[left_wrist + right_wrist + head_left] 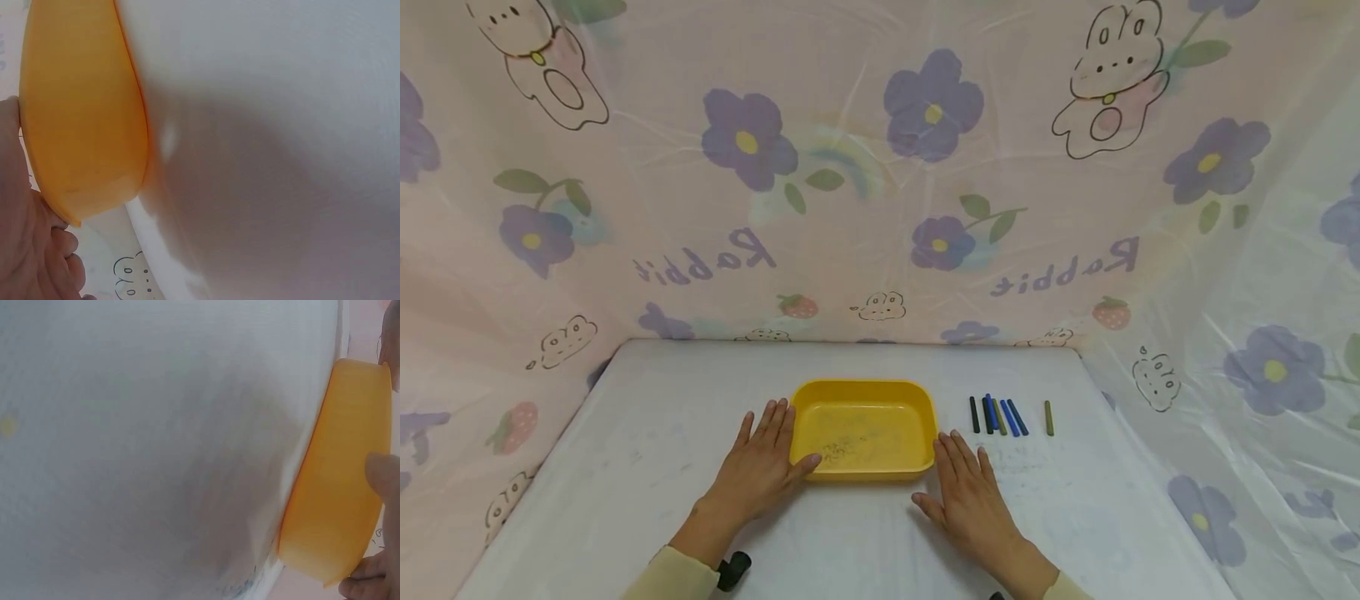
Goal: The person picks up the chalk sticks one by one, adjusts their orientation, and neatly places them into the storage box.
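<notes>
A shallow yellow plastic tray (865, 476) with rounded corners stands on the white table, dark smudges on its floor. My left hand (758, 467) lies along its left side, fingers straight and the thumb at the front left corner. At the tray's right side, my right hand (967, 500) touches the wall with straight fingertips, its thumb held away in front. In the left wrist view, the tray's wall (87, 119) is beside the left hand (28, 231). The right wrist view shows the front wall (334, 469) near the right thumb.
Several slim dark, blue and olive sticks (988, 415), kind unclear, lie right of the tray. One olive stick (1048, 418) lies apart, farther right. The white tabletop (647, 467) has faint grey smudges. A patterned curtain (850, 208) hangs behind and on both sides.
</notes>
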`<control>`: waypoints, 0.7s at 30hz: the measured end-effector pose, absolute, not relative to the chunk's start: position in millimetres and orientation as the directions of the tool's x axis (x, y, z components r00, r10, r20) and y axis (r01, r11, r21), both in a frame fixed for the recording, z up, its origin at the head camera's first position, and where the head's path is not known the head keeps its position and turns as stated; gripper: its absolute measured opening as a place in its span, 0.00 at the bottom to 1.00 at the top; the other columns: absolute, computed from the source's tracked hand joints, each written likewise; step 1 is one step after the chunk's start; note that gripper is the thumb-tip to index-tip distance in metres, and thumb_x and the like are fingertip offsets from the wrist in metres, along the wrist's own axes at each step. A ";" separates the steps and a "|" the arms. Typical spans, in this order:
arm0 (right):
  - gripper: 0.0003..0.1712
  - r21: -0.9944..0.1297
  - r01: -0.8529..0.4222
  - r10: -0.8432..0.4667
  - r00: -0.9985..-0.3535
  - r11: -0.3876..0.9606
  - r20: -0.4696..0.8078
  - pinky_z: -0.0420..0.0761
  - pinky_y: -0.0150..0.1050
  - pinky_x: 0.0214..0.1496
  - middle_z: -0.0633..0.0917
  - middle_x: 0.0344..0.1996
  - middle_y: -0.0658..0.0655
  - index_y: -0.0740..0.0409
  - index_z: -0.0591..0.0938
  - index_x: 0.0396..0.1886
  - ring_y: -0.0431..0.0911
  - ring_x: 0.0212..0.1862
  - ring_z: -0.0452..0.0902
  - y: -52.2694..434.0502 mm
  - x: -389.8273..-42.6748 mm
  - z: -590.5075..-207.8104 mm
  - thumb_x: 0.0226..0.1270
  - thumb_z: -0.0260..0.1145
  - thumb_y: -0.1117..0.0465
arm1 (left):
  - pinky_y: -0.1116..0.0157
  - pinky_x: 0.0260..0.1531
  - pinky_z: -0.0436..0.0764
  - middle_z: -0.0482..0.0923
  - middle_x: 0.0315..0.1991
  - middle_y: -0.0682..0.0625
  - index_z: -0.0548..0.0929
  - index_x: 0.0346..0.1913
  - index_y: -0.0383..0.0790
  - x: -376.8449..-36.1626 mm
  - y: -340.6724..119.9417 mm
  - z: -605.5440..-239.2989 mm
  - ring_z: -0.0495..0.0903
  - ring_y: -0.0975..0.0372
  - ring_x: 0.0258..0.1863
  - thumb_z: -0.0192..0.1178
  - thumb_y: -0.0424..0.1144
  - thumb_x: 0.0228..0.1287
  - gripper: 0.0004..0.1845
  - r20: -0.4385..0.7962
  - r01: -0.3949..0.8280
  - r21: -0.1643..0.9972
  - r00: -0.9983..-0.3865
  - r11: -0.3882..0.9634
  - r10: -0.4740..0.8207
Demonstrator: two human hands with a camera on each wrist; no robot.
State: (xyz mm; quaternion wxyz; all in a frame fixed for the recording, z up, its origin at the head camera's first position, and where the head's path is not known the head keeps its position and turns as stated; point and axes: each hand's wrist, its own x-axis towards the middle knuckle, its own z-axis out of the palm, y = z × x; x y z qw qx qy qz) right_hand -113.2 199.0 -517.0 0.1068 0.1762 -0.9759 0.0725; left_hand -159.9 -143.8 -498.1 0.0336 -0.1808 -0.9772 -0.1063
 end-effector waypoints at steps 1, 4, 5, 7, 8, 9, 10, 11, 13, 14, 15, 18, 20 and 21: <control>0.49 -0.105 -0.360 -0.329 -0.915 0.927 0.236 0.62 0.69 0.79 0.69 0.78 0.66 0.68 0.67 0.78 0.61 0.81 0.60 199.1 -113.0 -517.0 0.74 0.66 0.36 | 0.37 0.82 0.48 0.49 0.84 0.32 0.55 0.82 0.26 -159.9 -143.7 -498.3 0.50 0.41 0.84 0.45 0.67 0.80 0.49 0.103 0.362 0.191 -0.932 0.912 0.348; 0.49 -0.103 -0.365 -0.332 -0.911 0.925 0.244 0.62 0.70 0.79 0.69 0.78 0.67 0.69 0.68 0.78 0.62 0.81 0.61 199.4 -112.8 -516.7 0.74 0.66 0.36 | 0.38 0.82 0.47 0.48 0.84 0.33 0.54 0.82 0.26 -159.5 -143.6 -498.8 0.50 0.42 0.84 0.44 0.66 0.82 0.48 0.104 0.365 0.181 -0.931 0.913 0.351; 0.49 -0.104 -0.365 -0.333 -0.911 0.925 0.244 0.62 0.70 0.79 0.70 0.78 0.66 0.68 0.68 0.78 0.62 0.81 0.61 199.6 -112.7 -516.8 0.74 0.66 0.36 | 0.38 0.82 0.47 0.49 0.84 0.33 0.55 0.82 0.26 -159.3 -143.5 -498.9 0.50 0.42 0.84 0.44 0.65 0.82 0.47 0.107 0.365 0.177 -0.930 0.914 0.351; 0.49 -0.104 -0.366 -0.333 -0.910 0.925 0.245 0.62 0.70 0.79 0.70 0.78 0.66 0.68 0.68 0.78 0.62 0.81 0.61 200.1 -112.9 -517.0 0.74 0.66 0.37 | 0.38 0.82 0.47 0.49 0.84 0.34 0.55 0.82 0.26 -158.8 -143.1 -499.0 0.51 0.42 0.84 0.45 0.64 0.83 0.46 0.114 0.367 0.170 -0.929 0.915 0.352; 0.48 -0.105 -0.366 -0.333 -0.911 0.925 0.244 0.62 0.69 0.79 0.70 0.78 0.66 0.68 0.68 0.78 0.62 0.81 0.62 200.5 -113.0 -517.0 0.74 0.67 0.37 | 0.38 0.82 0.48 0.50 0.84 0.34 0.55 0.82 0.26 -158.8 -142.9 -499.0 0.52 0.42 0.84 0.45 0.63 0.83 0.46 0.117 0.368 0.166 -0.928 0.915 0.353; 0.48 -0.107 -0.366 -0.332 -0.911 0.925 0.243 0.62 0.69 0.79 0.70 0.78 0.66 0.68 0.68 0.78 0.61 0.81 0.62 200.8 -113.1 -516.8 0.74 0.67 0.37 | 0.39 0.82 0.48 0.51 0.84 0.33 0.55 0.82 0.26 -158.7 -142.6 -499.4 0.52 0.42 0.84 0.46 0.62 0.83 0.45 0.121 0.369 0.162 -0.928 0.915 0.353; 0.48 -0.112 -0.363 -0.330 -0.914 0.925 0.235 0.62 0.69 0.79 0.70 0.78 0.65 0.67 0.68 0.78 0.61 0.81 0.62 201.3 -113.3 -516.3 0.74 0.67 0.37 | 0.39 0.82 0.49 0.52 0.84 0.33 0.56 0.82 0.26 -158.7 -142.3 -499.7 0.52 0.42 0.84 0.46 0.62 0.83 0.45 0.125 0.370 0.158 -0.927 0.916 0.353; 0.48 -0.117 -0.361 -0.328 -0.916 0.925 0.231 0.61 0.69 0.79 0.70 0.78 0.65 0.67 0.68 0.78 0.61 0.81 0.62 201.8 -113.6 -515.4 0.74 0.67 0.37 | 0.39 0.82 0.49 0.53 0.83 0.33 0.56 0.82 0.25 -158.6 -142.1 -500.0 0.53 0.42 0.84 0.47 0.62 0.83 0.45 0.129 0.370 0.155 -0.927 0.916 0.353; 0.48 -0.128 -0.355 -0.322 -0.920 0.926 0.223 0.61 0.70 0.80 0.71 0.77 0.65 0.66 0.68 0.78 0.61 0.80 0.62 203.7 -115.0 -513.4 0.74 0.67 0.37 | 0.39 0.82 0.50 0.54 0.83 0.32 0.56 0.81 0.25 -158.5 -141.8 -500.7 0.53 0.42 0.84 0.47 0.61 0.83 0.45 0.136 0.371 0.150 -0.926 0.917 0.352; 0.48 -0.128 -0.352 -0.319 -0.922 0.927 0.221 0.60 0.70 0.80 0.71 0.77 0.65 0.65 0.68 0.78 0.61 0.80 0.63 205.5 -116.3 -512.1 0.74 0.67 0.36 | 0.39 0.82 0.51 0.54 0.83 0.32 0.57 0.81 0.25 -158.6 -141.8 -501.1 0.54 0.42 0.84 0.47 0.61 0.83 0.45 0.139 0.371 0.148 -0.926 0.917 0.352; 0.48 -0.129 -0.349 -0.316 -0.922 0.928 0.225 0.60 0.70 0.80 0.71 0.77 0.65 0.65 0.68 0.78 0.61 0.80 0.63 207.9 -118.1 -510.3 0.73 0.67 0.36 | 0.40 0.82 0.51 0.54 0.83 0.32 0.57 0.81 0.25 -158.6 -141.8 -501.4 0.54 0.42 0.83 0.47 0.61 0.83 0.45 0.140 0.371 0.146 -0.925 0.917 0.352; 0.48 -0.106 -0.361 -0.320 -0.905 0.927 0.279 0.63 0.70 0.78 0.73 0.75 0.67 0.67 0.70 0.77 0.64 0.77 0.67 220.9 -128.8 -504.0 0.73 0.69 0.38 | 0.40 0.82 0.52 0.54 0.83 0.32 0.56 0.81 0.25 -158.8 -141.8 -501.7 0.53 0.42 0.83 0.48 0.60 0.83 0.44 0.140 0.371 0.150 -0.925 0.916 0.352; 0.47 -0.073 -0.379 -0.335 -0.880 0.923 0.337 0.66 0.71 0.76 0.74 0.72 0.69 0.70 0.71 0.75 0.66 0.73 0.70 234.5 -140.5 -497.6 0.72 0.71 0.41 | 0.40 0.82 0.52 0.53 0.83 0.32 0.56 0.81 0.25 -159.1 -141.9 -501.7 0.53 0.41 0.84 0.48 0.60 0.83 0.44 0.140 0.372 0.154 -0.925 0.915 0.352; 0.46 -0.056 -0.386 -0.341 -0.866 0.921 0.365 0.68 0.72 0.74 0.76 0.70 0.70 0.71 0.72 0.74 0.67 0.71 0.71 242.3 -147.9 -494.0 0.71 0.72 0.43 | 0.40 0.82 0.52 0.53 0.83 0.31 0.56 0.81 0.25 -159.2 -141.9 -501.5 0.53 0.41 0.84 0.48 0.60 0.83 0.44 0.140 0.371 0.156 -0.926 0.915 0.352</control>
